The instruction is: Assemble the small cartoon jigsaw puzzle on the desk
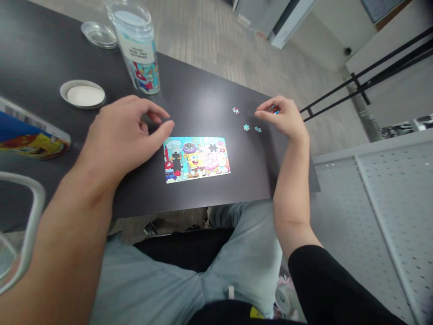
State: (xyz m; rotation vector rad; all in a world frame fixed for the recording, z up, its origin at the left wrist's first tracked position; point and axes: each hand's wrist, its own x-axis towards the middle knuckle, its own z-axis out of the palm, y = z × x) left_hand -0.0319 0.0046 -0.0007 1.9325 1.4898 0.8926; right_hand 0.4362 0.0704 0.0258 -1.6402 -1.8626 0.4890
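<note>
A nearly filled-in cartoon jigsaw puzzle (194, 160) lies flat on the dark table, with dark gaps at its left side and upper right. My left hand (131, 131) hovers by the puzzle's upper left corner, thumb and fingers curved apart with nothing between them. Over the table's right part, my right hand (282, 115) is closed around a small puzzle piece (275, 110), of which only bits of blue and red show. Beside that hand are three loose pieces: a red and white piece (236, 110), a light blue piece (246, 127) and a bluish patterned piece (258, 129).
A clear jar (140, 54) with a cartoon label stands at the back left. Near it lie a clear lid (99, 35) and a white-lined lid (83, 94). A blue and yellow package (34, 135) sits at far left. The dark table (203, 196) ends close to my lap.
</note>
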